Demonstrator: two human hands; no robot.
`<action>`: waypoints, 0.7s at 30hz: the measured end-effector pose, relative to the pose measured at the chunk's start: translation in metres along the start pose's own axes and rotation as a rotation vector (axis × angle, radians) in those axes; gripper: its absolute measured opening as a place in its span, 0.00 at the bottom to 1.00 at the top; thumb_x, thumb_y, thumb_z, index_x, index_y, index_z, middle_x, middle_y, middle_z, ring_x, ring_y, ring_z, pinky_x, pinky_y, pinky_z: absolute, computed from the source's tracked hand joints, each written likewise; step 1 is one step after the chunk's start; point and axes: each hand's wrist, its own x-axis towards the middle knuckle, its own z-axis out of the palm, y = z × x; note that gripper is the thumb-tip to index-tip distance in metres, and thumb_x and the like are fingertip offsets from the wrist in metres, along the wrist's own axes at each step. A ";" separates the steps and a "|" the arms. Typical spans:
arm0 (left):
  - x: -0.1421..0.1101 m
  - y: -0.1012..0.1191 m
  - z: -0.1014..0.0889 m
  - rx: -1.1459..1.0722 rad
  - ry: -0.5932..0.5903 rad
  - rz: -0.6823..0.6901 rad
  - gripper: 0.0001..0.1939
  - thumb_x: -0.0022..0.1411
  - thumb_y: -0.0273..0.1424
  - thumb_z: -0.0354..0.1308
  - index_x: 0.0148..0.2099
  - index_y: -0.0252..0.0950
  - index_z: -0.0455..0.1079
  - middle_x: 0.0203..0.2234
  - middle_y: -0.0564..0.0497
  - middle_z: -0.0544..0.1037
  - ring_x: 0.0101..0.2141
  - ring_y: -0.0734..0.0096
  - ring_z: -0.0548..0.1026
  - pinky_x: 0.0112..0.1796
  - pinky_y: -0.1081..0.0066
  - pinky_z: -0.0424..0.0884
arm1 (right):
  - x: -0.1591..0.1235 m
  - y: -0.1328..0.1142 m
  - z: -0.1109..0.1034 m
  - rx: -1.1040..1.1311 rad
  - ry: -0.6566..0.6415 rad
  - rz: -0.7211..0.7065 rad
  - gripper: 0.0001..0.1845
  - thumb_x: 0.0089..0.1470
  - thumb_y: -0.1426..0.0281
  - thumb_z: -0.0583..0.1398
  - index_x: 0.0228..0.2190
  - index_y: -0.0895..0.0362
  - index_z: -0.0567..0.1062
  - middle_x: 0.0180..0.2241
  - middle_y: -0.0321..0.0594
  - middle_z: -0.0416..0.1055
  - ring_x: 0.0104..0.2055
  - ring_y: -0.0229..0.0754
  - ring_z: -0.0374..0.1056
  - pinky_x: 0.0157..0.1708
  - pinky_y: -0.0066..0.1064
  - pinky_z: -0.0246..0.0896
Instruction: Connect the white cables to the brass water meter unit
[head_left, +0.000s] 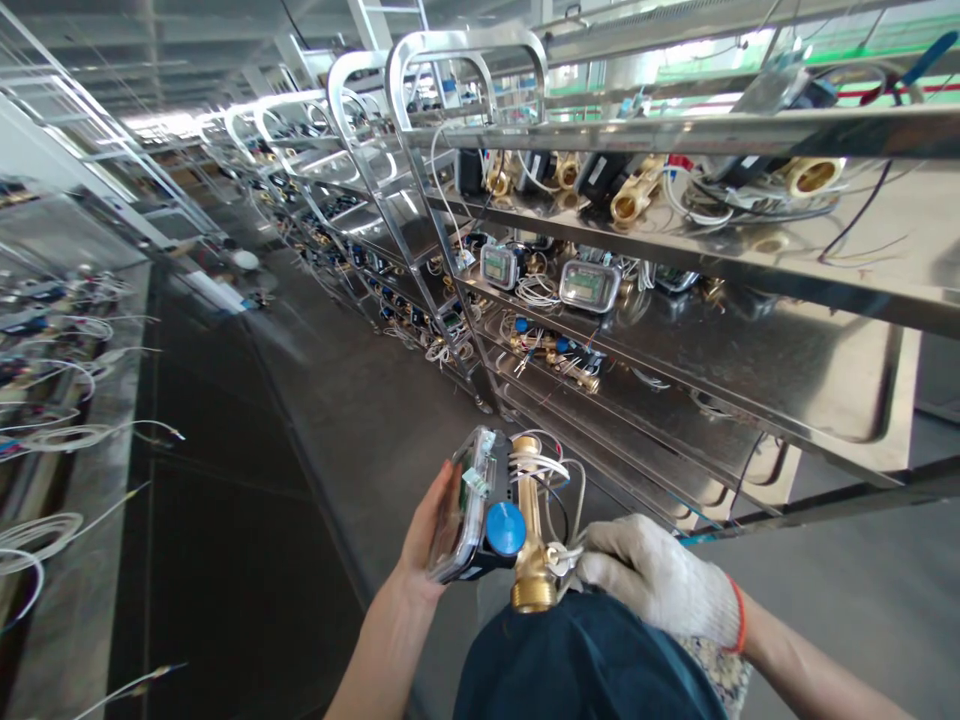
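Note:
My bare left hand (421, 545) is closed around the clear-covered display box of a brass flow meter (531, 520). The meter has a black body, a round blue cap (505, 528) and a threaded brass end that points toward me. White and grey cables (574, 490) loop along its right side. My right hand (660, 578), in a white knit glove with an orange cuff, is closed on those cables beside the brass pipe. The glove hides its fingertips in part. Dark blue cloth (585, 665) fills the view just below the meter.
A metal shelf cart (750, 365) on the right bears several similar meters with coiled cables. More carts with curved tubular handles (465, 45) line up behind it. On the left, a bench (124, 480) holds meters and cable coils. Dark floor (225, 520) runs between.

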 end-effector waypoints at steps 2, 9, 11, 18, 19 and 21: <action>-0.004 0.000 0.002 -0.001 0.015 0.057 0.16 0.69 0.32 0.48 0.40 0.28 0.75 0.30 0.43 0.81 0.29 0.64 0.80 0.35 0.71 0.77 | 0.001 -0.001 0.005 -0.049 0.090 0.013 0.20 0.64 0.58 0.50 0.26 0.57 0.67 0.25 0.35 0.68 0.26 0.35 0.62 0.27 0.27 0.49; -0.025 -0.006 0.005 0.047 0.090 0.187 0.16 0.67 0.34 0.50 0.36 0.33 0.77 0.24 0.48 0.81 0.21 0.66 0.77 0.24 0.73 0.75 | 0.004 0.011 0.041 0.153 0.245 0.102 0.25 0.63 0.52 0.47 0.26 0.57 0.67 0.25 0.37 0.66 0.27 0.37 0.60 0.28 0.28 0.52; -0.026 -0.013 -0.001 0.113 0.105 0.306 0.12 0.64 0.35 0.55 0.38 0.33 0.77 0.26 0.48 0.81 0.26 0.62 0.79 0.29 0.70 0.77 | 0.008 0.018 0.054 0.330 0.281 0.131 0.27 0.62 0.49 0.46 0.28 0.58 0.68 0.26 0.37 0.67 0.26 0.37 0.60 0.28 0.28 0.54; -0.009 -0.036 -0.018 0.401 0.197 0.631 0.24 0.50 0.45 0.67 0.38 0.27 0.77 0.28 0.45 0.81 0.36 0.53 0.79 0.33 0.71 0.76 | 0.032 0.030 0.084 0.615 0.318 0.479 0.34 0.52 0.36 0.46 0.23 0.56 0.62 0.16 0.31 0.57 0.16 0.32 0.50 0.16 0.26 0.45; -0.008 -0.035 -0.017 0.366 0.197 0.604 0.22 0.53 0.44 0.65 0.40 0.27 0.76 0.29 0.45 0.81 0.36 0.54 0.79 0.34 0.71 0.76 | 0.033 0.030 0.083 0.600 0.298 0.500 0.34 0.52 0.37 0.46 0.23 0.56 0.62 0.15 0.31 0.57 0.15 0.32 0.49 0.16 0.26 0.44; -0.008 -0.032 -0.010 0.234 0.190 0.512 0.18 0.61 0.41 0.59 0.42 0.29 0.76 0.30 0.46 0.81 0.37 0.57 0.79 0.36 0.69 0.77 | 0.030 0.029 0.078 0.553 0.240 0.511 0.34 0.53 0.38 0.46 0.22 0.56 0.63 0.15 0.31 0.56 0.15 0.32 0.49 0.16 0.26 0.44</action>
